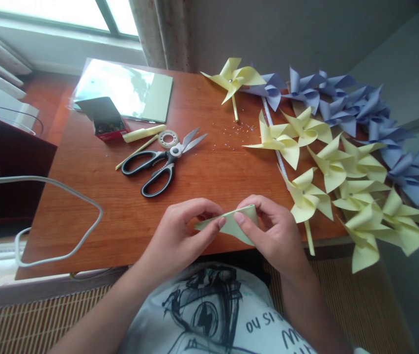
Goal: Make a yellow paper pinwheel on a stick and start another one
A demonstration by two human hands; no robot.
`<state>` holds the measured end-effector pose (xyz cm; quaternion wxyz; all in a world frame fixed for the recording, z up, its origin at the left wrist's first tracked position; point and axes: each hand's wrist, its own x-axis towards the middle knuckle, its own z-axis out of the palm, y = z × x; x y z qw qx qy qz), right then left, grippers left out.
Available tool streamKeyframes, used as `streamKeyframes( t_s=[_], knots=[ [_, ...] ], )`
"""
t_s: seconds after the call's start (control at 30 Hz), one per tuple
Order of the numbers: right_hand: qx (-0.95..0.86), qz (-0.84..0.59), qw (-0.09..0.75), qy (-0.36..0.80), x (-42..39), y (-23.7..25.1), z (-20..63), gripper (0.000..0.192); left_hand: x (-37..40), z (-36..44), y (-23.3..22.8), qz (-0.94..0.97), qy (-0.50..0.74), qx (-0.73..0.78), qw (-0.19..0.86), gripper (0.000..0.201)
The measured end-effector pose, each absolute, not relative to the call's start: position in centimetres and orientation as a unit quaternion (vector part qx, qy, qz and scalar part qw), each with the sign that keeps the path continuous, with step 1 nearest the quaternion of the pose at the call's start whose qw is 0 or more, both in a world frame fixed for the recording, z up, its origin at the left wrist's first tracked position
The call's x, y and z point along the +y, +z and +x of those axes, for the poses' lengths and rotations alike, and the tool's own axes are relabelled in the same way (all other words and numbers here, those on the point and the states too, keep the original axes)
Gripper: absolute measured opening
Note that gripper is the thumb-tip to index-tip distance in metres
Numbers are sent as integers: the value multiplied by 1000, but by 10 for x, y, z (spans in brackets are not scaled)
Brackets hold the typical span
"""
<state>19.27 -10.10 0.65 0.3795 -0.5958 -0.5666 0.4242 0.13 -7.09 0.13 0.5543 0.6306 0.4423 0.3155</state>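
Note:
A folded piece of pale green paper [237, 227] is held between both hands above the table's front edge. My left hand [185, 228] pinches its left end between thumb and fingers. At the right end, my right hand [270, 228] grips it, thumb pressed on the near face and fingers behind. Beyond my left hand lie black-handled scissors [168, 160], blades spread. Close to my right hand is a yellow paper pinwheel [307, 194] on a rolled-paper stick.
Yellow pinwheels [330, 162] and purple pinwheels [364, 110] cover the wooden table's [216, 172] right side. A tape roll [168, 139], rolled yellow paper [144, 133], an opened small box [106, 123] and a packet of paper [128, 91] lie back left. A white cable [72, 189] loops over the left edge.

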Motion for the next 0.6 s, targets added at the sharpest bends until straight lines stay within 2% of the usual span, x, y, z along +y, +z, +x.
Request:
streamKeyframes(
  t_s=[0.17, 0.6],
  knots=[
    [-584, -584, 363, 432, -100, 11, 192, 6, -70, 3, 3, 642, 320, 436, 543, 14],
    [-495, -586, 443, 464, -99, 8, 193, 15, -74, 3, 0, 619, 324, 456, 551, 14]
  ],
)
